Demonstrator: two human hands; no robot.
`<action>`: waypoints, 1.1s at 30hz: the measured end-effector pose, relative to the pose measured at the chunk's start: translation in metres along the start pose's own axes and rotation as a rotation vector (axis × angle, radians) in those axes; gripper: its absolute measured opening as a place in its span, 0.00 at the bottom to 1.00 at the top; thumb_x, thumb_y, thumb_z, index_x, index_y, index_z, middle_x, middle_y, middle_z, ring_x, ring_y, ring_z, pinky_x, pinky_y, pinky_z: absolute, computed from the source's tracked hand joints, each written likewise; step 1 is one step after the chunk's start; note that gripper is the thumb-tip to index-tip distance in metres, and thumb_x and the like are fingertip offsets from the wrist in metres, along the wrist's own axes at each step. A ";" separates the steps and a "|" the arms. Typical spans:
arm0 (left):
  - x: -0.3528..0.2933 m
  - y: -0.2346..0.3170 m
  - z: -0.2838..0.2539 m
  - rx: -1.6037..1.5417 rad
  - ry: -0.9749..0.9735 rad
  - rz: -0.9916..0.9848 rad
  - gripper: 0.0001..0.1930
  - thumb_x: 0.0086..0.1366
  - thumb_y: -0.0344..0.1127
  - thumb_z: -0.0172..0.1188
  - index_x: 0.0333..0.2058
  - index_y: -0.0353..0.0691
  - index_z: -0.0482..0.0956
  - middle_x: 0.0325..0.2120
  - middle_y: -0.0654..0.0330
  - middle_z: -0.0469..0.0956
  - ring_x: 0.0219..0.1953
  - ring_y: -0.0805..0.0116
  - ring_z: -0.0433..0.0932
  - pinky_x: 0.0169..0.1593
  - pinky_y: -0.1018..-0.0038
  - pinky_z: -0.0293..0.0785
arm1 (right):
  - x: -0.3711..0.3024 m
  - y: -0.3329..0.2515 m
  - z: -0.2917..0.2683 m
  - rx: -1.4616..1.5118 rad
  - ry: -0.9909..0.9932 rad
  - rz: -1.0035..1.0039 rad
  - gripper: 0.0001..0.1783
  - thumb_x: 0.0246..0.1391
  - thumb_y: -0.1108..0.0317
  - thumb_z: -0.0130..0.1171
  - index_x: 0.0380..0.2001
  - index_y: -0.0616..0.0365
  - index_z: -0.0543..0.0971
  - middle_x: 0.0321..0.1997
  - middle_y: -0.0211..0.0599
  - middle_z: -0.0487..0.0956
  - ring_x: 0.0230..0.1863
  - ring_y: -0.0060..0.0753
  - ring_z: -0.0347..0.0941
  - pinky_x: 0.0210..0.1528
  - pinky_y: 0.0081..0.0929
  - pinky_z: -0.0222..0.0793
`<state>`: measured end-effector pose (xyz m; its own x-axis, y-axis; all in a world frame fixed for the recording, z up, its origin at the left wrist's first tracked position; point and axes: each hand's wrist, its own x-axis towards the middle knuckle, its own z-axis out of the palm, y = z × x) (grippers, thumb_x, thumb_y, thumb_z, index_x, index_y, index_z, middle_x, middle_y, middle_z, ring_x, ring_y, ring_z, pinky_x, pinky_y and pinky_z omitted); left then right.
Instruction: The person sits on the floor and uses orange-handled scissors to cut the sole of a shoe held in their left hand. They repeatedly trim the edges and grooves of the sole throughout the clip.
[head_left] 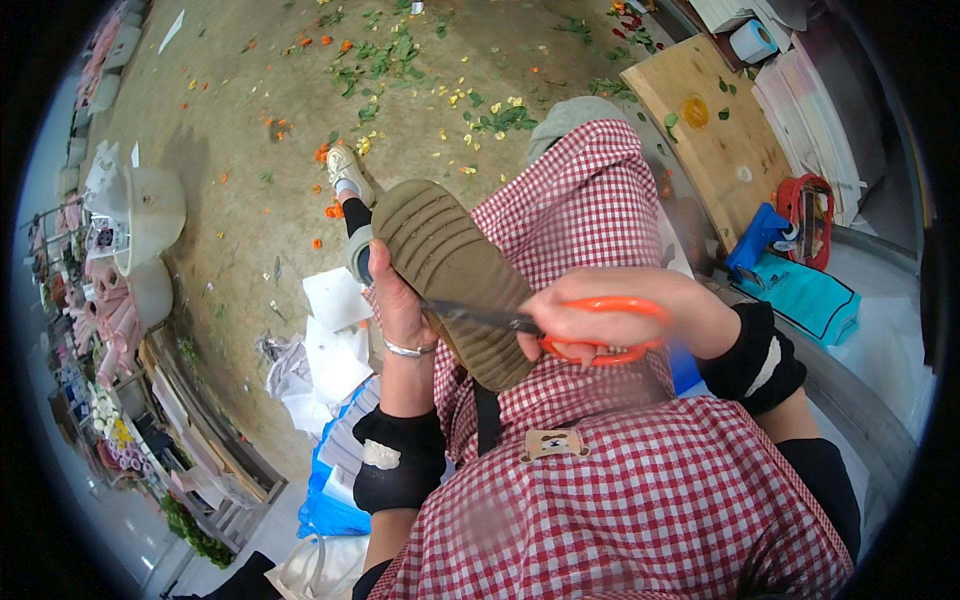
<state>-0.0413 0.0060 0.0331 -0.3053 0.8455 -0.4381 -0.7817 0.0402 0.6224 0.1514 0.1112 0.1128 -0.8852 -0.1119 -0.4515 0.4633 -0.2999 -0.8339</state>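
Note:
An olive-brown shoe with a ridged sole is held up over my lap, sole toward me. Around its left edge my left hand is closed, the thumb pointing up along the side. Scissors with orange handles are in my right hand, which is wrapped round the loops. Their dark blades lie across the sole and point left, the tips close to my left hand. Whether the blades touch the sole I cannot tell. The right hand is slightly blurred.
A red checked apron covers my lap. Leaves and petals litter the floor. White paper and a blue bag lie at left. On the right are a wooden board, a red-framed case and a teal pouch.

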 end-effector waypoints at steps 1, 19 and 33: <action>0.000 -0.001 -0.004 -0.031 -0.010 -0.005 0.36 0.58 0.61 0.49 0.53 0.35 0.62 0.48 0.53 0.70 0.47 0.61 0.72 0.50 0.66 0.70 | -0.004 0.005 -0.001 0.102 0.021 -0.022 0.30 0.61 0.47 0.28 0.31 0.60 0.73 0.14 0.26 0.66 0.17 0.21 0.62 0.24 0.18 0.61; 0.003 -0.001 -0.004 -0.006 -0.107 0.013 0.36 0.58 0.62 0.49 0.57 0.43 0.57 0.50 0.55 0.67 0.50 0.59 0.70 0.51 0.63 0.70 | 0.012 0.037 -0.009 0.499 -0.050 -0.065 0.37 0.61 0.42 0.20 0.31 0.64 0.71 0.10 0.25 0.61 0.12 0.19 0.57 0.22 0.23 0.68; 0.007 -0.007 -0.009 -0.071 -0.117 -0.011 0.37 0.58 0.63 0.47 0.59 0.45 0.54 0.52 0.55 0.65 0.51 0.59 0.68 0.53 0.61 0.68 | 0.034 0.078 0.007 0.983 -0.278 -0.226 0.42 0.56 0.34 0.19 0.37 0.64 0.70 0.12 0.23 0.61 0.10 0.16 0.57 0.20 0.23 0.72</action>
<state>-0.0430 0.0070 0.0202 -0.2345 0.9016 -0.3636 -0.8225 0.0153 0.5685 0.1576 0.0773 0.0344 -0.9832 -0.1334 -0.1246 0.1573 -0.9654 -0.2080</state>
